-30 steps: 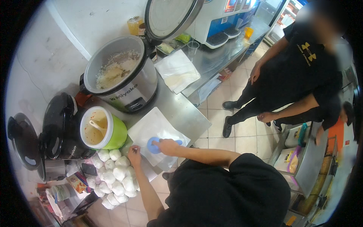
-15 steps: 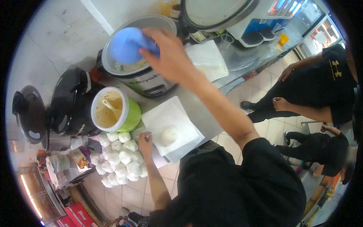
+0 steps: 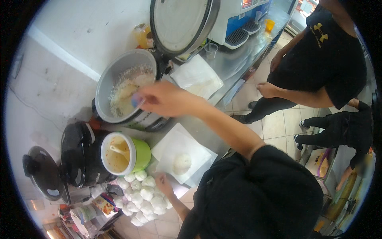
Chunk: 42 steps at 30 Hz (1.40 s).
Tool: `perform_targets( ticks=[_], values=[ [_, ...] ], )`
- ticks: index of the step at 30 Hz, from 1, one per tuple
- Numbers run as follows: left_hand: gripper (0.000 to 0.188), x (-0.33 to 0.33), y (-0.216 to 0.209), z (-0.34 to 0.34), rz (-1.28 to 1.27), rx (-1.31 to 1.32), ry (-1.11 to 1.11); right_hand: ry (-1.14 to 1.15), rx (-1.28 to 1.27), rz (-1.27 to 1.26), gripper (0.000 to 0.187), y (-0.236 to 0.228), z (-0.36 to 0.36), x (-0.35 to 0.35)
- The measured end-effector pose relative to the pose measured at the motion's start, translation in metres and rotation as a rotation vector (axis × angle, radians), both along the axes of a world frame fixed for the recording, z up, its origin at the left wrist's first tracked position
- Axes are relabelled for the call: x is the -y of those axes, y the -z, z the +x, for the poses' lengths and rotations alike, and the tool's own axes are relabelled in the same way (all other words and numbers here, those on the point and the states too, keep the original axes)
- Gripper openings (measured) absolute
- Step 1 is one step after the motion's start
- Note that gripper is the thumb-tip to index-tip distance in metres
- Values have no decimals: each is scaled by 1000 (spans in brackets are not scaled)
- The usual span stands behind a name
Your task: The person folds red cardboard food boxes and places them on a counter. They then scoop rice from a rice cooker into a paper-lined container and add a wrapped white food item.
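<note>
My right hand (image 3: pixel 159 99), blurred by motion, is closed at the near rim of an open rice cooker (image 3: pixel 104 85). A bit of the blue bowl-shaped scoop (image 3: pixel 136 100) shows at its fingertips; the rest is hidden behind the hand. White rice (image 3: pixel 129 81) lies inside the cooker. My left hand (image 3: pixel 163 183) rests beside the lower left edge of a stack of white wrapping paper (image 3: pixel 187 141), its fingers too smeared to read. A rounded mound of rice (image 3: pixel 182 164) sits on the top sheet.
Several white wrapped balls (image 3: pixel 147 194) are heaped beside my left hand. A green tub (image 3: pixel 142 154) holds sauce and a white spoon. Black cookers (image 3: pixel 85 159) stand far left. The raised lid (image 3: pixel 181 24) and a drink dispenser (image 3: pixel 238 32) stand behind. Two people in black are at right.
My right hand has lowered the blue scoop from above the cooker to its near rim. The view has shifted, showing the cooker's inside more fully. My left hand stays beside the paper.
</note>
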<state>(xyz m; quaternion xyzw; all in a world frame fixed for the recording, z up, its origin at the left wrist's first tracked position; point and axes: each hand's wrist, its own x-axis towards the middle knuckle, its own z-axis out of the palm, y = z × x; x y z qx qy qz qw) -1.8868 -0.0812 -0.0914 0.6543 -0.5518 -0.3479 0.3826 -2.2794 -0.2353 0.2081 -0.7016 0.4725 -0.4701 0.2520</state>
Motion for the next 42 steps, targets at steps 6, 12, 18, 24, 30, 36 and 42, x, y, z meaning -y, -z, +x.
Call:
perform_targets(
  ticks=[6, 12, 18, 24, 30, 36, 42],
  values=[
    [14, -23, -10, -14, 27, 119, -112, 263, 198, 571, 27, 100, -181, -38],
    [13, -62, -5, -73, -85, 189, -324, 659, 48, 458, 29, 236, -277, 51],
    [17, -114, -5, -151, -78, 209, -447, 706, -23, 434, 37, 292, -310, 73],
    [12, -131, -3, -214, 23, 63, -459, 937, -104, 145, 54, 301, -337, 99],
    [12, -138, 0, -250, 52, 77, -418, 936, -168, 184, 57, 296, -355, 116],
    [12, -138, -6, -265, 98, -41, -408, 792, -280, 243, 62, 303, -374, 124],
    [10, -119, -28, -261, -63, 40, -327, 908, -232, 63, 53, 297, -360, 108]
  ],
)
